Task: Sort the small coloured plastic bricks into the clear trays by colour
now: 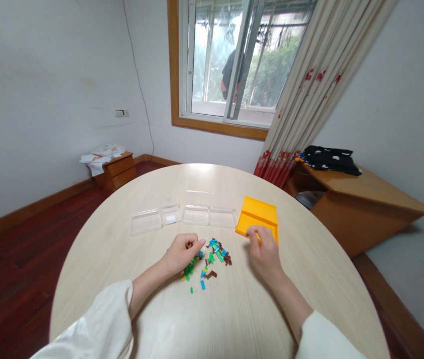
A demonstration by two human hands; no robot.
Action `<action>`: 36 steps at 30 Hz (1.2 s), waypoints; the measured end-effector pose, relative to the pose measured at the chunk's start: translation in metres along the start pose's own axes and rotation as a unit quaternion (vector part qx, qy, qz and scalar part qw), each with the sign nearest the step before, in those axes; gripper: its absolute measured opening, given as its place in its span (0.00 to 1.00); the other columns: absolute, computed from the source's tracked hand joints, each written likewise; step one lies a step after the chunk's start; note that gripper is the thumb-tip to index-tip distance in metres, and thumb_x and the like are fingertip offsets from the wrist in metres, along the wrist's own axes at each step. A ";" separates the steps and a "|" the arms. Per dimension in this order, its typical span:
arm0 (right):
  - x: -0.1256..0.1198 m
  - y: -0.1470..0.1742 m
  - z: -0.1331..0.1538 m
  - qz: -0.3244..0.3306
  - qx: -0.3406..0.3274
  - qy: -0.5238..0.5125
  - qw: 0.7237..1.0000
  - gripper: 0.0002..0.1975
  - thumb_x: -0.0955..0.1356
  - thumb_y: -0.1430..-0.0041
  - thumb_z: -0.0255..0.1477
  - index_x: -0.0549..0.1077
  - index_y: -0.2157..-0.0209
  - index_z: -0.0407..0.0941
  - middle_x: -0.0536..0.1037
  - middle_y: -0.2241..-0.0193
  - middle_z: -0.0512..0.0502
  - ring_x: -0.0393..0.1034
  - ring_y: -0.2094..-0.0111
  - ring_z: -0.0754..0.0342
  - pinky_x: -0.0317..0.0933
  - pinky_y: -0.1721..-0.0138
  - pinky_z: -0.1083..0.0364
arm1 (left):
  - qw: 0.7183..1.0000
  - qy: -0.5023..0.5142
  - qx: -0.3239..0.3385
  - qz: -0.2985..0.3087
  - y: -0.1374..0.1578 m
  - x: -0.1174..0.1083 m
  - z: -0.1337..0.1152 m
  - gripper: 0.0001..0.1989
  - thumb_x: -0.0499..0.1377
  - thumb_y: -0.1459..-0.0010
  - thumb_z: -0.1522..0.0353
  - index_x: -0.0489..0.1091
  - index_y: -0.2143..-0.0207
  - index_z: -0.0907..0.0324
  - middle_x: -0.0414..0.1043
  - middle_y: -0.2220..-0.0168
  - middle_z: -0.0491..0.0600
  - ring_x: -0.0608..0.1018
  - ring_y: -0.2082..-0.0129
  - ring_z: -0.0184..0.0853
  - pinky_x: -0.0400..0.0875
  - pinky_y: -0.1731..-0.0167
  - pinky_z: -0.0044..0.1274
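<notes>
Small building bricks in green, blue, brown and yellow lie loose on the round table. Over the left part of this pile is my left hand, its fingers curled closed; whatever they hold is hidden. My right hand is at the near edge of a yellow two-compartment tray, with thumb and fingertips pinched together. Anything in that pinch is too small to make out. Part of the tray is covered by this hand. A single blue brick lies nearer to me, apart from the heap.
Behind the bricks stand clear plastic trays, one at the left with a white slip and one in the middle. Beyond the table are a small wooden cabinet, a curtain and a wooden desk with dark cloth on it.
</notes>
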State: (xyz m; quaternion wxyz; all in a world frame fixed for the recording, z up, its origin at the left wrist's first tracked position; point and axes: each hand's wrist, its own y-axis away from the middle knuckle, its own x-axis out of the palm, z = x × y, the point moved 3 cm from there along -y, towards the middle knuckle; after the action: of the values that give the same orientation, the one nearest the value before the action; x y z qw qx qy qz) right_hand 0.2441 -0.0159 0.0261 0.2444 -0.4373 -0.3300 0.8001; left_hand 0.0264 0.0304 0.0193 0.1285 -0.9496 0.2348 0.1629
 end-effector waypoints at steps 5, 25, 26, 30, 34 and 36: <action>-0.014 -0.008 -0.050 -0.056 0.072 0.071 0.993 0.13 0.58 0.39 0.37 0.65 0.71 0.44 0.73 0.74 0.45 0.64 0.70 0.50 0.55 0.65 0.52 | 0.986 -0.108 0.097 0.076 0.003 0.001 -0.004 0.14 0.56 0.47 0.66 0.61 0.83 0.62 0.63 0.80 0.43 0.65 0.76 0.28 0.59 0.68 0.23; -0.010 -0.006 -0.075 -0.027 0.143 0.136 0.980 0.22 0.58 0.43 0.38 0.64 0.50 0.41 0.75 0.65 0.40 0.66 0.62 0.45 0.51 0.58 0.48 | 0.927 -0.275 0.154 0.203 0.017 0.013 -0.014 0.08 0.57 0.48 0.71 0.76 0.66 0.55 0.68 0.65 0.48 0.69 0.62 0.35 0.58 0.59 0.28; -0.009 -0.006 -0.075 -0.026 0.143 0.131 0.981 0.22 0.58 0.43 0.38 0.64 0.50 0.41 0.75 0.66 0.41 0.66 0.62 0.45 0.51 0.58 0.48 | 0.927 -0.277 0.153 0.203 0.017 0.013 -0.015 0.09 0.57 0.48 0.71 0.76 0.66 0.55 0.68 0.65 0.48 0.69 0.62 0.35 0.58 0.58 0.28; -0.009 -0.005 -0.074 -0.024 0.143 0.118 0.982 0.22 0.58 0.43 0.38 0.63 0.50 0.41 0.74 0.66 0.41 0.66 0.61 0.45 0.51 0.57 0.47 | 0.925 -0.280 0.153 0.207 0.017 0.012 -0.015 0.10 0.56 0.49 0.73 0.75 0.66 0.55 0.68 0.65 0.48 0.69 0.62 0.35 0.58 0.57 0.29; -0.008 -0.005 -0.076 -0.023 0.146 0.109 0.983 0.22 0.58 0.43 0.38 0.64 0.50 0.41 0.74 0.66 0.41 0.66 0.62 0.45 0.52 0.57 0.47 | 0.925 -0.275 0.154 0.213 0.016 0.012 -0.013 0.11 0.56 0.49 0.74 0.76 0.66 0.55 0.68 0.65 0.48 0.69 0.61 0.35 0.58 0.57 0.28; -0.007 -0.005 -0.076 -0.018 0.147 0.106 0.983 0.22 0.58 0.43 0.38 0.64 0.51 0.42 0.74 0.66 0.41 0.66 0.62 0.45 0.52 0.57 0.47 | 0.926 -0.271 0.151 0.214 0.016 0.012 -0.013 0.11 0.56 0.48 0.73 0.76 0.66 0.55 0.68 0.65 0.48 0.69 0.61 0.34 0.58 0.58 0.28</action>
State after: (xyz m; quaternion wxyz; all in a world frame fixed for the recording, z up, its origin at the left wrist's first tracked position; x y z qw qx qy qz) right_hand 0.3138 0.0067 0.0028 0.3535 -0.4732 -0.1889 0.7845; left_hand 0.0318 0.0082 0.0244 0.2913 -0.7657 0.4104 0.4004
